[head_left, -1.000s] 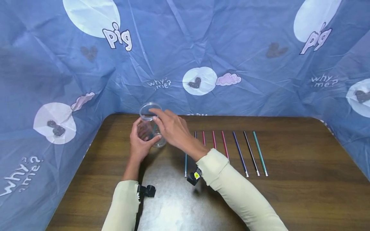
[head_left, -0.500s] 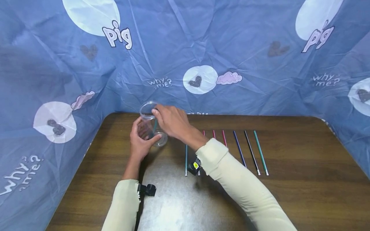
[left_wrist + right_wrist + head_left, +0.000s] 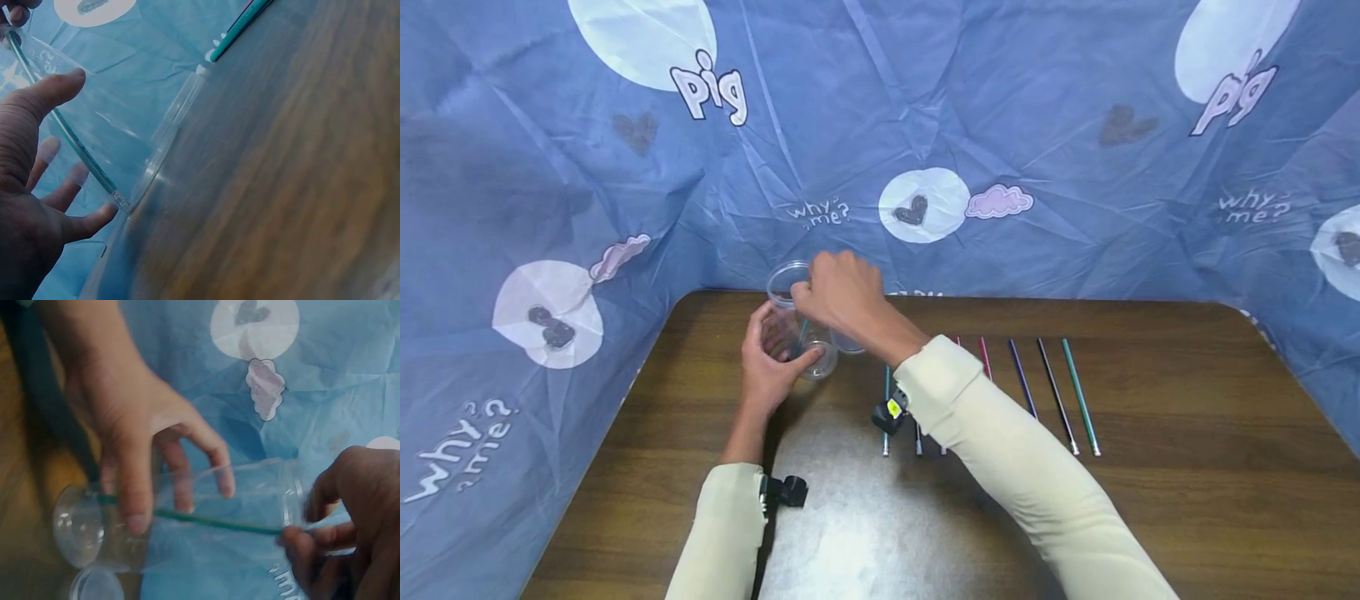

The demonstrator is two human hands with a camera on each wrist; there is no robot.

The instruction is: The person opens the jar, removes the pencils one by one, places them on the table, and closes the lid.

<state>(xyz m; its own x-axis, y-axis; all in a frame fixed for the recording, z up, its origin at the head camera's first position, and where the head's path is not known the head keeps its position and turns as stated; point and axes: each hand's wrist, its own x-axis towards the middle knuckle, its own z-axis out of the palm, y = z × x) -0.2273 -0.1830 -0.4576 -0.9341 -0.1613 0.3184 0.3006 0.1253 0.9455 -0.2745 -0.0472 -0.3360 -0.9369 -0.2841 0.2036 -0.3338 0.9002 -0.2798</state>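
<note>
In the head view my left hand (image 3: 766, 364) holds a clear plastic jar (image 3: 788, 321), thumb on the near side and fingers behind. The jar leans, its open mouth up and to the left. Inside, a green pencil (image 3: 78, 147) slants along the wall, its eraser end down at the base. My right hand (image 3: 847, 296) is at the mouth; in the right wrist view its fingertips (image 3: 292, 536) pinch the pencil's upper end. From the head view the right hand covers part of the rim.
A clear round lid (image 3: 850, 343) lies on the table (image 3: 1187, 417) behind the jar, partly covered by the right hand. Several pencils lie in a row to the right, among them a green one (image 3: 1081, 396) and a blue one (image 3: 1022, 379); my right forearm covers some.
The right hand has shifted slightly up and right, and its extended index finger has curled in at the rim. More of the lid shows now. The left hand keeps its hold on the jar.
</note>
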